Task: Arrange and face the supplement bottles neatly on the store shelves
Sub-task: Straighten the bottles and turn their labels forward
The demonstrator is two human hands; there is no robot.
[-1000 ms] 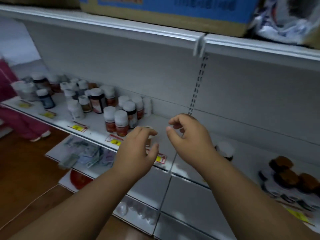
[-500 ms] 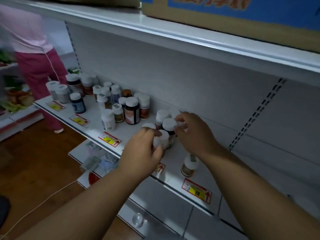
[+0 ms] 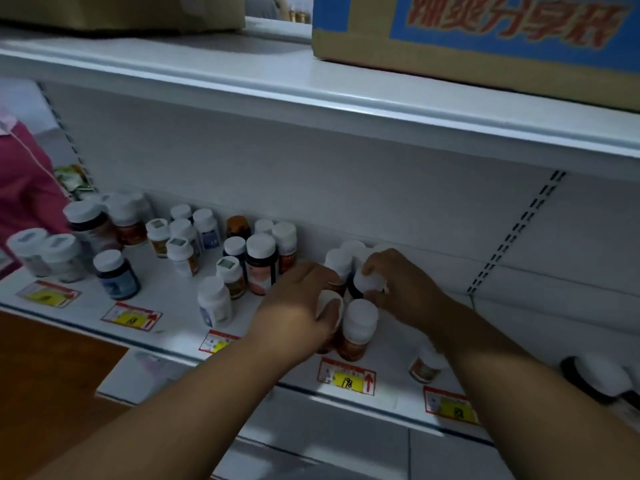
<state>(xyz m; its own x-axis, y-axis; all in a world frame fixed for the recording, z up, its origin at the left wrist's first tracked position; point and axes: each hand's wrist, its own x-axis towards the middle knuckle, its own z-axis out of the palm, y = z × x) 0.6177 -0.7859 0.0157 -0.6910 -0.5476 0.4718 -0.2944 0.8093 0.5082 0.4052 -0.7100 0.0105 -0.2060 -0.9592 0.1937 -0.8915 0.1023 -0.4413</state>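
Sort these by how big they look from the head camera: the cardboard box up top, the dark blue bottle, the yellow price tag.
1. cardboard box, by far the largest.
2. dark blue bottle.
3. yellow price tag, close to the bottle in looks, so that order is unsure.

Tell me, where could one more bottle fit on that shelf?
Bare shelf lies right of the right hand, up to the back wall. A smaller front gap sits between the blue bottle and white bottle. Around both hands it is crowded.

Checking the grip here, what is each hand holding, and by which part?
Left hand grips a white-capped bottle by its cap; right hand grips a dark bottle by its white cap.
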